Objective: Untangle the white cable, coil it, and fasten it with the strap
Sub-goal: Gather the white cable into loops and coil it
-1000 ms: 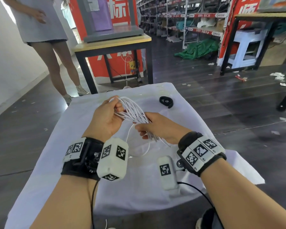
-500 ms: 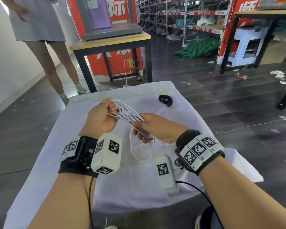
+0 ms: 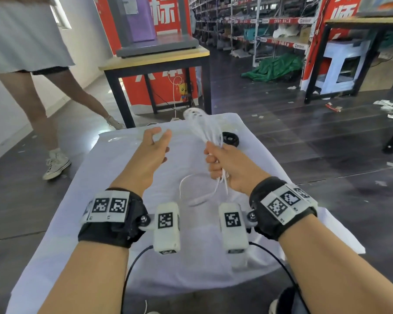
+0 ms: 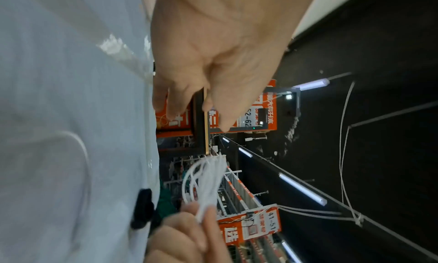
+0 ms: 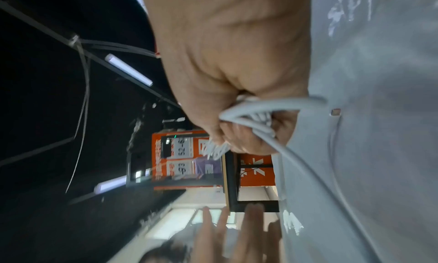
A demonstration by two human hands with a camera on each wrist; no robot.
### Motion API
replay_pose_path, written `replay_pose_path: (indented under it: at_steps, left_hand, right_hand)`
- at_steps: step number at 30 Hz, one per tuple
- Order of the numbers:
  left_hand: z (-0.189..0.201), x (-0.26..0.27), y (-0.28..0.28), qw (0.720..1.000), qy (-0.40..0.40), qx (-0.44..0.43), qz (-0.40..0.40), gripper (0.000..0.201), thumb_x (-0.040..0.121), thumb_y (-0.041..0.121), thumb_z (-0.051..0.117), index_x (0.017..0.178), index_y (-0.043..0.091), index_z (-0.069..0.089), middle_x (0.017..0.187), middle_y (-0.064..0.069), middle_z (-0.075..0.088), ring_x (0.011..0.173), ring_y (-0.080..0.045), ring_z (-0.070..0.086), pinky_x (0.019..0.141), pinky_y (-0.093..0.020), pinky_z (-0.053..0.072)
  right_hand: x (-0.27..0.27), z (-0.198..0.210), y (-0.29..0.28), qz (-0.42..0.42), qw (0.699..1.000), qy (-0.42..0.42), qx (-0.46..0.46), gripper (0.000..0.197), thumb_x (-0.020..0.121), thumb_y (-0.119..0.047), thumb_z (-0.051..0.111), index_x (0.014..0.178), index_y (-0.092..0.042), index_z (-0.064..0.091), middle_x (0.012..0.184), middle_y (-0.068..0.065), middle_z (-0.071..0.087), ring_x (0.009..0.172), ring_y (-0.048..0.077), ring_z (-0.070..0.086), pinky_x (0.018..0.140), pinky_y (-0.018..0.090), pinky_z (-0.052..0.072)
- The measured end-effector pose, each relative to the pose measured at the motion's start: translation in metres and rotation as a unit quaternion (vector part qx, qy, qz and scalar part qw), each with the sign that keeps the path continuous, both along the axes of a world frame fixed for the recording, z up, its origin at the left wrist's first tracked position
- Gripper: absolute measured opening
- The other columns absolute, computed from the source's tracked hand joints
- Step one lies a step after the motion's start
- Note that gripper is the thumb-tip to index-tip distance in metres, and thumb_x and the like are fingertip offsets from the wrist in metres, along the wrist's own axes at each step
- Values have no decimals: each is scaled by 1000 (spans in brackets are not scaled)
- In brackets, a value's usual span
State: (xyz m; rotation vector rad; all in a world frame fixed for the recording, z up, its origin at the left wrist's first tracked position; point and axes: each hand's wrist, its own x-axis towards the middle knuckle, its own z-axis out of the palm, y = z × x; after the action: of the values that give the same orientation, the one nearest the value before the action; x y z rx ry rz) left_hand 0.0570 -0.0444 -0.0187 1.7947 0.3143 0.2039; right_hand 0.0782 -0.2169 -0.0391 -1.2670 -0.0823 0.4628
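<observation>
My right hand point(image 3: 216, 159) grips the coiled white cable point(image 3: 204, 126) in a fist above the table. The coil's loops stick up and away from the fist, blurred, and a loose end point(image 3: 197, 191) hangs down onto the cloth. In the right wrist view the cable point(image 5: 249, 115) runs through the curled fingers. My left hand point(image 3: 156, 143) is off the cable, fingers spread and holding nothing, to the left of the coil. The left wrist view shows the left fingers point(image 4: 213, 98) apart and the coil point(image 4: 206, 182) held in the other hand. The black strap point(image 3: 230, 139) lies on the cloth just behind the right hand.
A white cloth point(image 3: 123, 257) covers the small table. A person's legs point(image 3: 55, 114) stand on the floor at the far left. A black-framed table point(image 3: 154, 64) with a grey box stands behind. Shelves and a second table are at the back right.
My left hand has let go of the coil and opened. My right hand has swung the coil upright and away from me, still gripping it.
</observation>
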Motion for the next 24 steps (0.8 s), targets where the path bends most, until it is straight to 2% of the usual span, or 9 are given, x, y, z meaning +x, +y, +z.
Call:
replay_pose_path:
  at_steps: [3,6,8,10,13,15,17,20,24]
  left_hand:
    - [1,-8,-12,991,35,20,-124,27,100,30,45,122,16,54,121,-5,63,104,-14,64,95,-27,50]
    - [-2,-17,-25,939,107,104,-311,28,100,32,44,114,17,64,108,-1,72,98,-8,67,94,-24,46]
    - [-1,-21,-28,895,138,149,-398,30,100,32,46,115,15,66,90,0,73,84,-11,67,85,-24,45]
    - [4,-24,-25,880,140,162,-425,27,98,26,51,112,13,69,73,0,64,68,-13,57,73,-21,45]
    - [12,-25,-15,886,112,160,-421,22,96,22,55,106,14,73,63,4,55,61,-9,47,64,-18,43]
    - [15,-27,-12,897,85,123,-416,21,94,20,55,103,13,73,61,5,54,61,-8,46,69,-20,43]
    - [17,-27,-15,922,48,51,-381,21,94,17,52,99,10,72,62,5,55,59,-6,48,74,-24,44]
    - [16,-19,-23,959,5,-49,-279,21,95,19,53,91,8,70,66,4,57,58,-5,51,73,-19,51]
    - [13,-10,-25,980,-5,-159,-117,20,92,24,61,79,13,70,62,5,57,54,-5,50,64,-18,53]
  right_hand:
    - [7,3,-4,-69,990,63,104,29,102,-22,40,75,-12,42,57,-3,31,35,3,26,33,14,23]
    - [15,2,-8,-126,974,89,166,31,103,-22,38,73,-11,41,58,-2,29,31,3,25,31,13,23]
    - [20,-1,-13,-172,967,87,165,31,102,-22,38,74,-11,41,59,-2,28,29,3,25,31,14,23]
    - [23,-5,-20,-211,970,59,109,28,102,-22,39,75,-13,42,59,-1,29,30,4,25,34,14,21]
    - [29,-11,-31,-235,971,-16,-40,23,100,-22,41,79,-14,44,58,0,32,34,7,26,38,17,22]
    - [29,-13,-34,-216,964,-71,-139,17,99,-24,41,87,-13,45,60,2,32,39,11,28,39,21,24]
    - [24,-13,-32,-169,961,-98,-198,17,99,-25,42,90,-12,48,60,2,34,43,12,30,42,23,26]
    - [10,-9,-20,-75,974,-92,-191,29,98,-36,47,80,-14,47,58,-1,37,40,9,29,40,19,24]
    - [-3,-3,-9,27,979,-91,-181,45,90,-57,48,85,-13,50,62,-1,40,49,10,27,49,22,25]
